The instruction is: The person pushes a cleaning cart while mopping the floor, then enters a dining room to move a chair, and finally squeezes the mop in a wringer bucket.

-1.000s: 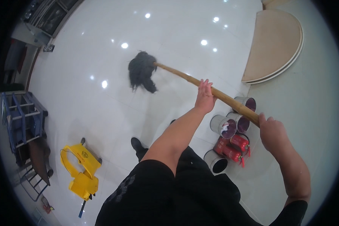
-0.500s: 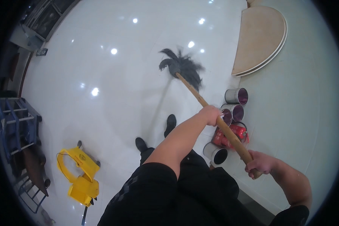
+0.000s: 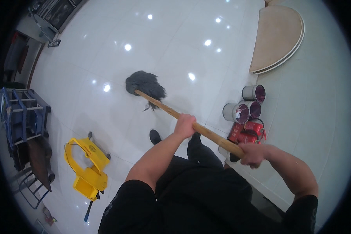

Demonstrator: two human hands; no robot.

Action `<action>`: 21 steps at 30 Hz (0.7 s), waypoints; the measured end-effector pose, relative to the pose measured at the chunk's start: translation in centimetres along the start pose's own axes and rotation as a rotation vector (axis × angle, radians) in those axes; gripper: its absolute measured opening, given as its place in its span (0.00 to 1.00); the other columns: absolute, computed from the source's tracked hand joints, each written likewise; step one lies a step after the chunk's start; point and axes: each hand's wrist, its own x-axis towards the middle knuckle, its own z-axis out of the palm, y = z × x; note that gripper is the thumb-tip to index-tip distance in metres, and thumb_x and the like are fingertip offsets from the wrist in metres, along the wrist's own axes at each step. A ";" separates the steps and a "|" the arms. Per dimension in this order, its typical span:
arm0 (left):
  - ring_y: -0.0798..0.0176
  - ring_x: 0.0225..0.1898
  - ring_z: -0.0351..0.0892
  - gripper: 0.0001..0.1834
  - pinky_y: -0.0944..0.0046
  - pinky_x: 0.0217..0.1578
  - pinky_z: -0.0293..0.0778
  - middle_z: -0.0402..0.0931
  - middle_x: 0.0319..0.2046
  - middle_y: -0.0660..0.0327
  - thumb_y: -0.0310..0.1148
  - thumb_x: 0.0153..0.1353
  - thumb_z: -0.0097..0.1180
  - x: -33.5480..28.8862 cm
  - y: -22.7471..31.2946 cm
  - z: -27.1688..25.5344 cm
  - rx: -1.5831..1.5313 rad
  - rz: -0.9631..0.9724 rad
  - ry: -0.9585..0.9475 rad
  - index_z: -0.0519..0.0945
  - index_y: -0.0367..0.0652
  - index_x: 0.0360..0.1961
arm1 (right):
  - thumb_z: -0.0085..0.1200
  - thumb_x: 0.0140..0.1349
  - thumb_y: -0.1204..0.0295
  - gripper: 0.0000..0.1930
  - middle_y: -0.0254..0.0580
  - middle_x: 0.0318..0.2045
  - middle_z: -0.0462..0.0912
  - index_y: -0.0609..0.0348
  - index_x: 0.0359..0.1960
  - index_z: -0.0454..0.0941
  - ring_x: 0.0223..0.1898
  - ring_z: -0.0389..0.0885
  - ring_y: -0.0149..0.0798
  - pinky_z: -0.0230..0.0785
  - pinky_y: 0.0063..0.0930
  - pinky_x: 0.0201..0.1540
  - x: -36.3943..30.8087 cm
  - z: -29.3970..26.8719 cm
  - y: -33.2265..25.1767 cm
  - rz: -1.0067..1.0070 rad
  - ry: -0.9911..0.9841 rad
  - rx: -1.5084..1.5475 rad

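A mop (image 3: 212, 135) with a long wooden handle slants across in front of me. Its dark grey strands (image 3: 146, 84) lie bunched on the glossy white floor, ahead and to the left. Partway down the handle, my left hand (image 3: 185, 126) is closed around the wood. My right hand (image 3: 253, 154) grips the upper end, close to my body on the right. Beneath the handle, one of my dark shoes (image 3: 155, 137) shows on the tiles.
A yellow wringer bucket (image 3: 90, 181) stands at left, near a blue-framed stepped cart (image 3: 25, 117). On the right are several metal cans (image 3: 236, 113), red fire extinguishers (image 3: 249, 132) and half-round boards (image 3: 277, 39) by the pale wall (image 3: 312, 105).
The mop head has swept left and nearer to me, its strands now gathered. Both hands moved left with the handle, keeping their grip. My view has shifted slightly.
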 end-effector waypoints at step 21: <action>0.42 0.64 0.55 0.36 0.49 0.65 0.53 0.61 0.58 0.43 0.37 0.47 0.65 16.1 24.8 26.0 -0.139 0.329 -0.092 0.63 0.34 0.54 | 0.50 0.56 0.74 0.20 0.53 0.32 0.81 0.64 0.50 0.64 0.35 0.82 0.51 0.73 0.43 0.36 -5.6 -0.3 27.9 0.400 0.539 -0.269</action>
